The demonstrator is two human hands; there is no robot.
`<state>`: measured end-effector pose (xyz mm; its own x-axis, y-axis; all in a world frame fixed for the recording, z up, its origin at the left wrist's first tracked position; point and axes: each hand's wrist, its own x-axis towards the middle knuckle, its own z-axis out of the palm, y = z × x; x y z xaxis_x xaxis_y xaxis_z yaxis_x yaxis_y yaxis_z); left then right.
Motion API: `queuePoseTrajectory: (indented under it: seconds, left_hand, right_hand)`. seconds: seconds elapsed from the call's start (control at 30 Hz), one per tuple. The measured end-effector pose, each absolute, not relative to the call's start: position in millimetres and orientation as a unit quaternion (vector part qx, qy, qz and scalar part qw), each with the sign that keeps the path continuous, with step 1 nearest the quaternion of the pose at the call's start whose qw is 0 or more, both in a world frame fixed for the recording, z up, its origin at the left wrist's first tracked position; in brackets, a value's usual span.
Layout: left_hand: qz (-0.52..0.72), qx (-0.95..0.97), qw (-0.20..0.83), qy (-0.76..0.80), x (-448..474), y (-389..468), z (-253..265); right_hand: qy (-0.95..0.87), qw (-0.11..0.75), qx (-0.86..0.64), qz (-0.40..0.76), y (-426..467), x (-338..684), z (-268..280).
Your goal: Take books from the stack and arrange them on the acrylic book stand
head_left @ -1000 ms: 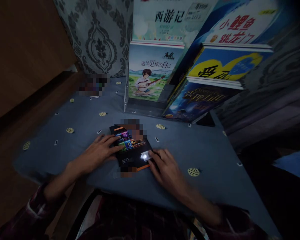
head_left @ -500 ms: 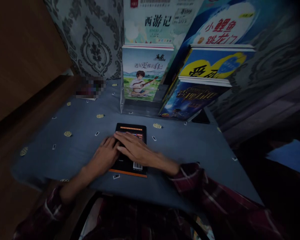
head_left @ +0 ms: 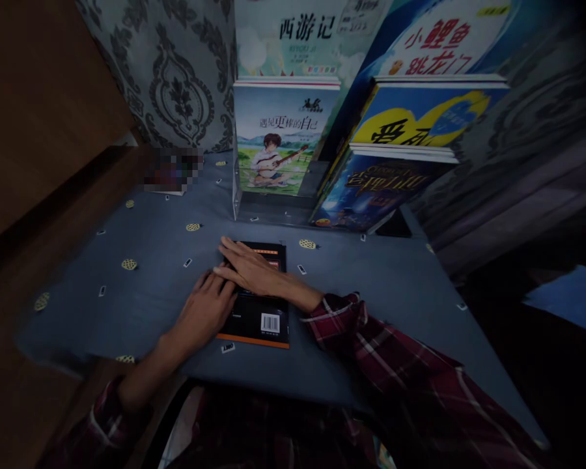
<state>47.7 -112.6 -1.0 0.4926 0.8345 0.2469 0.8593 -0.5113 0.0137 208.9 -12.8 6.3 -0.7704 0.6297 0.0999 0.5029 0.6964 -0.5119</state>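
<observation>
A black book [head_left: 254, 324] lies flat on the cloth-covered table, with orange bands at its top and bottom and a white barcode low on the cover. My right hand [head_left: 254, 268] rests palm down across its upper half, fingers stretched out past the upper left edge. Along the book's left edge lies my left hand [head_left: 208, 306], its fingers extended and their tips close to or under my right hand. Neither hand is wrapped round anything. Much of the upper cover is hidden beneath my hands.
Behind the book, a clear stand [head_left: 237, 195] holds several upright books, among them a guitar-player cover [head_left: 278, 146] and a dark blue one [head_left: 371, 192]. A blurred-out item [head_left: 168, 172] lies at the far left. The patterned tablecloth [head_left: 151, 312] drops off at the near edge.
My right hand has slid up and left over the book, baring the barcode. My left hand has shifted slightly left. The book stays in about the same place.
</observation>
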Motion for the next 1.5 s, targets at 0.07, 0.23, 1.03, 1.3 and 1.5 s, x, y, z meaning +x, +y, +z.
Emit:
queuePoseTrajectory:
  seconds: [0.07, 0.23, 1.03, 1.3, 1.5]
  left_hand:
    - [-0.113, -0.860, 0.047, -0.495, 48.5, -112.9, -0.6]
    - [-0.121, -0.856, 0.049, -0.501, 47.6, -112.2, -4.2]
    - [-0.085, -0.878, -0.142, -0.449, 9.2, -21.8, 13.7]
    - [-0.087, -0.894, -0.159, -0.409, -10.6, -68.5, 20.8]
    - [-0.099, -0.910, -0.141, -0.378, -15.6, -113.0, 28.9]
  right_hand:
    - [-0.907, 0.141, -0.326, 0.226, -11.1, 211.6, 2.6]
    - [-0.897, 0.154, -0.351, 0.218, -8.6, 227.7, -4.9]
    - [-0.879, 0.189, -0.411, 0.153, -24.7, 286.2, -28.0]
    - [-0.879, 0.183, -0.417, 0.143, -26.4, 285.6, -27.4]
    - [-0.879, 0.185, -0.417, 0.142, -25.8, 285.9, -29.4]
